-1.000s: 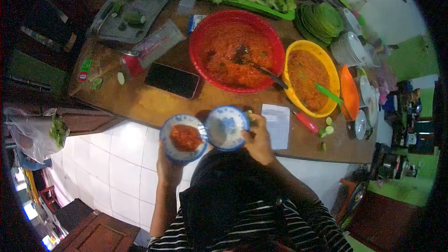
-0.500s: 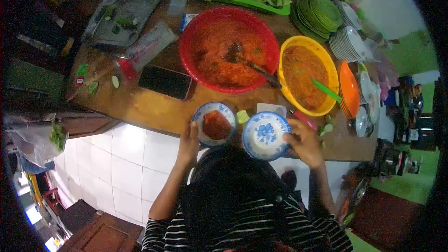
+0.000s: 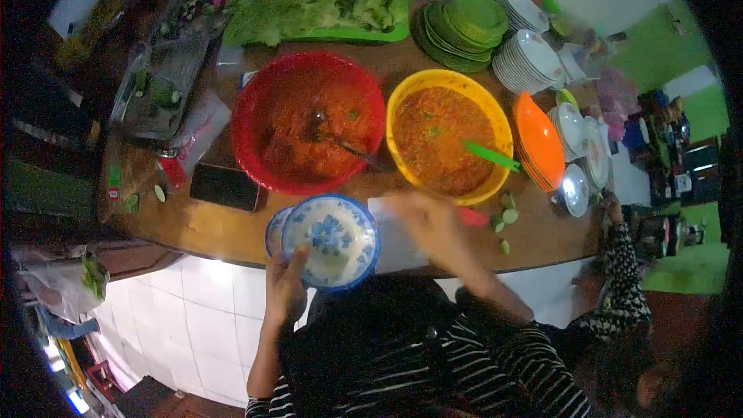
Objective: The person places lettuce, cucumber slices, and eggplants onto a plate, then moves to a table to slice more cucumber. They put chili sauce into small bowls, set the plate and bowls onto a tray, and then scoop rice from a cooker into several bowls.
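My left hand [image 3: 286,288] grips a small blue-and-white floral bowl [image 3: 342,238], its thumb over the rim. A second blue-rimmed bowl [image 3: 275,231] shows behind it, mostly hidden, so its contents cannot be seen. My right hand [image 3: 426,223], smeared by motion, is above a pale sheet [image 3: 396,251] just below the yellow basin [image 3: 393,143]; its fingers are too blurred to read. That basin has orange-red food and a green-handled utensil [image 3: 492,155]. Left of it, the red basin [image 3: 240,135] holds similar food and a dark-handled ladle [image 3: 350,147].
A green tray [image 3: 391,33] of lettuce lies at the back. Green plates [image 3: 468,19], white plates [image 3: 534,62] and orange plates [image 3: 539,139] are stacked right. A phone [image 3: 224,187] lies left. Another person's patterned sleeve [image 3: 623,263] reaches the table's right edge.
The empty floral bowl has gone from my right hand to my left, in front of the sauce bowl. My right hand has let go and moved away. Another person's arm now appears at right.
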{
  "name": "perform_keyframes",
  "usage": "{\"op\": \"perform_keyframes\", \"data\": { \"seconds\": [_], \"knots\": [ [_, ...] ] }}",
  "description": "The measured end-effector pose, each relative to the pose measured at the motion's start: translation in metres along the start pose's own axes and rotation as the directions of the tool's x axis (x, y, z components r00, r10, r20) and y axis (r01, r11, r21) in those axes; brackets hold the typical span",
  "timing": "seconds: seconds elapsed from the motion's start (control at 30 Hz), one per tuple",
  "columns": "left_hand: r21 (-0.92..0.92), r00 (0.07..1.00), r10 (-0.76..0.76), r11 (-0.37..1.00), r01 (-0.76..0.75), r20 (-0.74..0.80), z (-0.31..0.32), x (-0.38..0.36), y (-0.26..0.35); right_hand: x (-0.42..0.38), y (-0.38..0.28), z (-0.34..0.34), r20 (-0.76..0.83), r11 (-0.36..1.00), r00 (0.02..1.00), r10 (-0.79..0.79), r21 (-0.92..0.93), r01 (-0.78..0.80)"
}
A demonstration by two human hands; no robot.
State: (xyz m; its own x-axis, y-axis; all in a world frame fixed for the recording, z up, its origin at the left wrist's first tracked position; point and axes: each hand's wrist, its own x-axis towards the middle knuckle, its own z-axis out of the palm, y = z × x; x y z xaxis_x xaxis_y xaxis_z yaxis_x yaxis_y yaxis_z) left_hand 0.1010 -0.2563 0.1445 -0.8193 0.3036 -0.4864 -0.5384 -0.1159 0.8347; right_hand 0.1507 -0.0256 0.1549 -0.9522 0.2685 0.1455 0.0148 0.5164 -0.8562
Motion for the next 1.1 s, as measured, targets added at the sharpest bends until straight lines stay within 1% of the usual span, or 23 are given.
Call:
{"op": "perform_keyframes", "data": {
  "seconds": [0.03,0.07,0.1,0.17,0.2,0.27,0.3,0.33,0.4,0.43,0.47,0.53,0.6,0.63,0.7,0.73,0.77,0.8,0.9,0.93,0.97,1.0,1.1],
  "knots": [
    [-0.042,1.000,-0.004,0.999,0.004,-0.001,0.004,0.001,0.001,0.008,0.011,-0.029,-0.105,0.988,0.994,0.025,-0.150,-0.041],
    [-0.085,1.000,-0.011,0.996,0.011,-0.002,0.008,0.001,0.003,0.018,0.023,-0.057,-0.188,0.793,0.982,0.011,-0.596,-0.123],
    [-0.084,1.000,-0.030,0.996,0.029,-0.004,0.009,0.001,0.006,0.027,0.035,-0.083,-0.253,0.404,0.967,-0.041,-0.889,-0.216],
    [-0.091,0.998,-0.060,0.994,0.059,-0.004,0.012,0.002,0.016,0.033,0.084,-0.108,-0.237,0.223,0.967,0.097,-0.942,-0.253],
    [-0.102,0.998,-0.052,0.994,0.047,-0.041,0.017,0.001,0.021,0.032,0.091,-0.110,-0.200,0.218,0.972,0.125,-0.950,-0.223],
    [-0.140,0.999,-0.002,0.990,-0.004,-0.042,0.017,0.003,0.020,0.031,0.098,-0.116,-0.113,0.209,0.975,0.189,-0.966,-0.153],
    [-0.159,0.999,0.021,0.987,-0.028,-0.048,0.015,0.004,0.020,0.030,0.097,-0.120,-0.094,0.183,0.971,0.219,-0.974,-0.135],
    [-0.134,0.996,0.023,0.990,-0.034,-0.087,0.015,0.003,0.022,0.029,0.094,-0.125,-0.071,0.160,0.966,0.247,-0.981,-0.113],
    [-0.180,0.988,0.059,0.980,-0.084,-0.139,0.008,0.005,0.022,0.028,0.084,-0.129,-0.042,0.119,0.985,0.169,-0.991,-0.063],
    [-0.204,0.979,0.082,0.972,-0.120,-0.185,0.002,0.002,0.023,0.028,0.076,-0.133,-0.029,0.096,0.998,0.058,-0.995,-0.035],
    [-0.178,0.975,0.108,0.974,-0.143,-0.194,-0.004,0.000,0.026,0.032,0.068,-0.130,-0.015,0.075,0.998,-0.055,-0.997,-0.011],
    [-0.214,0.963,0.125,0.960,-0.178,-0.238,-0.013,-0.002,0.027,0.049,0.051,-0.106,0.076,0.233,0.964,-0.254,-0.963,0.137],
    [-0.238,0.957,0.134,0.951,-0.197,-0.256,-0.018,-0.004,0.028,0.063,0.017,-0.067,0.126,0.385,0.920,-0.370,-0.881,0.275],
    [-0.247,0.956,0.136,0.948,-0.202,-0.261,-0.019,-0.004,0.028,0.069,-0.005,-0.037,0.148,0.464,0.907,-0.394,-0.820,0.335],
    [-0.245,0.953,0.140,0.947,-0.208,-0.269,-0.020,-0.006,0.029,0.077,-0.005,0.005,0.168,0.529,0.923,-0.345,-0.778,0.339],
    [-0.237,0.952,0.142,0.949,-0.209,-0.271,-0.020,-0.010,0.031,0.082,-0.007,0.018,0.186,0.604,0.968,-0.171,-0.756,0.252],
    [-0.230,0.953,0.143,0.951,-0.207,-0.267,-0.020,-0.012,0.031,0.089,-0.008,0.027,0.204,0.659,0.979,0.011,-0.738,0.147],
    [-0.239,0.949,0.142,0.947,-0.213,-0.281,-0.021,-0.013,0.029,0.094,-0.009,0.029,0.221,0.689,0.956,0.194,-0.724,0.028],
    [-0.269,0.940,0.126,0.939,-0.216,-0.316,-0.031,-0.016,0.021,0.104,-0.014,0.017,0.280,0.663,0.953,0.113,-0.736,0.138],
    [-0.271,0.942,0.128,0.938,-0.216,-0.309,-0.033,-0.017,0.021,0.103,-0.014,0.012,0.274,0.578,0.958,-0.085,-0.770,0.271],
    [-0.271,0.943,0.131,0.938,-0.218,-0.306,-0.034,-0.017,0.021,0.103,-0.012,0.007,0.282,0.464,0.917,-0.281,-0.797,0.387],
    [-0.277,0.941,0.128,0.935,-0.219,-0.312,-0.036,-0.015,0.021,0.102,-0.012,0.002,0.303,0.328,0.833,-0.463,-0.815,0.478],
    [-0.272,0.936,0.113,0.939,-0.210,-0.333,-0.039,-0.012,0.020,0.099,-0.018,-0.014,0.344,0.305,0.778,-0.525,-0.778,0.549]
  ]
}}
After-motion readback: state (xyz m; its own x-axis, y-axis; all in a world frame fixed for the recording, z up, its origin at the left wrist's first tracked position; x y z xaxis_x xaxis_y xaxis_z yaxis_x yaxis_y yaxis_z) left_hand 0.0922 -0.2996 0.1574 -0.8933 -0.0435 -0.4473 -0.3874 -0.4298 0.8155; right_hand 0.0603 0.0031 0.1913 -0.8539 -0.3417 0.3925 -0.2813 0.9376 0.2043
